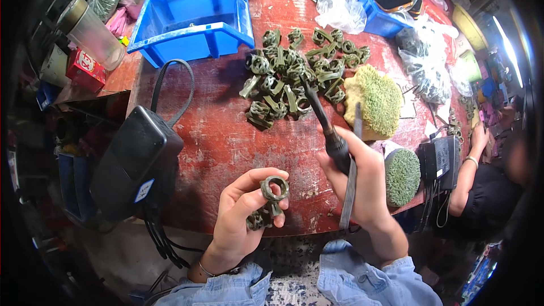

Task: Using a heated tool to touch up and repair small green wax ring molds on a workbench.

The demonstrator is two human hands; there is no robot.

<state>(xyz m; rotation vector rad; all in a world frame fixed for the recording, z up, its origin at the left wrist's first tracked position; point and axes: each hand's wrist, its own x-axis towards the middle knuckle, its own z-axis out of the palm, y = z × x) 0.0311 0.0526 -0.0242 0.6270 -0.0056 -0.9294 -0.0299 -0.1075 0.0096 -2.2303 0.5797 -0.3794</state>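
Observation:
My left hand point(241, 207) is closed in a pinch at the near table edge. Between its thumb and fingers is a dark green wax-like ring point(276, 197), held upright. More dark green pieces point(256, 221) sit lower in the same hand. My right hand point(368, 175) grips a black soldering-iron-style pen point(338, 152), whose dark tip points at a pile. A thin flat grey blade-like tool point(349, 198) also runs through that hand, beside the pen. The pile of similar green rings point(294, 71) lies at the table's middle, several with stems attached.
A yellow block with a rough green top point(377, 99) and a round green pad point(403, 177) stand right. Left are a black box with a strap-like loop point(136, 156), a blue bin point(195, 39) and a clear jar point(96, 37). Another person's arm point(467, 178) shows far right.

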